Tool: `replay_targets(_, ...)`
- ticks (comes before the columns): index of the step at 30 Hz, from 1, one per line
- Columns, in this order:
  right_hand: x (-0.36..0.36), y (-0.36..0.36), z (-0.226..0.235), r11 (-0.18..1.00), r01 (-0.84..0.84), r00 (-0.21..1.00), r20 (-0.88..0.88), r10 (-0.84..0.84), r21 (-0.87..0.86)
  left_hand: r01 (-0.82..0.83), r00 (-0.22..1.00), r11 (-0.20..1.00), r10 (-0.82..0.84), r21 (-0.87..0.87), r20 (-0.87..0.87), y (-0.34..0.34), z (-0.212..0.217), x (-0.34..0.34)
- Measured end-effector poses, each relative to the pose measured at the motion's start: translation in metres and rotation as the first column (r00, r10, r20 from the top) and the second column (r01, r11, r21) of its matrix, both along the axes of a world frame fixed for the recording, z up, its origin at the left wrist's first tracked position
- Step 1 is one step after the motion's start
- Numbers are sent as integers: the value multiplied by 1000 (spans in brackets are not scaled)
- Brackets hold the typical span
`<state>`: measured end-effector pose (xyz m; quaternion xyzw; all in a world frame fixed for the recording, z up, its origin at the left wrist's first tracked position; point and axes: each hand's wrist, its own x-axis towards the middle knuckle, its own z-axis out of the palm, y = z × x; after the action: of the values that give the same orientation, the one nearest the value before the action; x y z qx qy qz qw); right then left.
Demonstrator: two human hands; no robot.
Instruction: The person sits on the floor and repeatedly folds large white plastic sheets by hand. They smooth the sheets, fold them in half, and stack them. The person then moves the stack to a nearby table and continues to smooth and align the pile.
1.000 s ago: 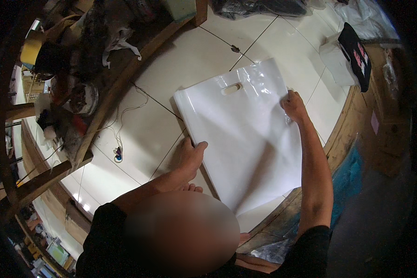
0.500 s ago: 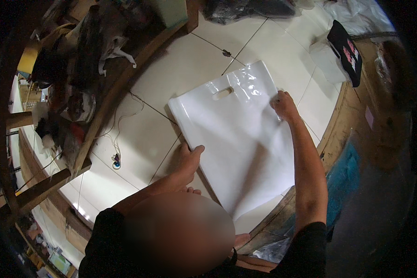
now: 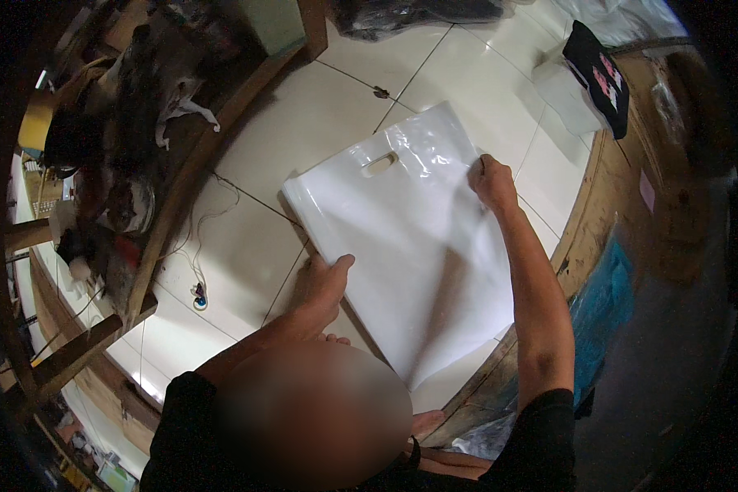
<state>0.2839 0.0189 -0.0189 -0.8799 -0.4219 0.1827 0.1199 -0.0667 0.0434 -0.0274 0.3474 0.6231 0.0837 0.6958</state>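
Observation:
A large white plastic bag (image 3: 402,246) with a punched oval handle hole lies tilted over the pale tiled floor. It looks like a flat stack of such bags, judging by the thick left edge, though I cannot tell how many. My left hand (image 3: 326,287) grips that left edge, thumb on top and fingers hidden underneath. My right hand (image 3: 494,182) is closed on the upper right edge. Glossy creases run across the top by the handle hole, and a shadow falls over the lower half.
Wooden framing (image 3: 221,139) with cluttered items stands at the left. A thread with a small blue trinket (image 3: 199,297) lies on the tiles. To the right are a black printed cloth (image 3: 603,82) on a white block, a wooden beam (image 3: 599,180) and blue plastic sheeting (image 3: 603,303).
The view has shifted slightly, so everything sits a little further left. Both hands keep hold of the bag's edges, with little other movement.

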Motion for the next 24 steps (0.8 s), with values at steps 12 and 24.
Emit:
replay_targets(12, 46, -142, 9, 934, -93, 977, -213, 18, -346, 583, 812, 806, -578, -97, 76, -48, 26, -31)
replay_targets(24, 18, -154, 13, 947, -103, 988, -142, 62, -304, 156, 986, 909, -165, -387, 10, -70, 32, -4)
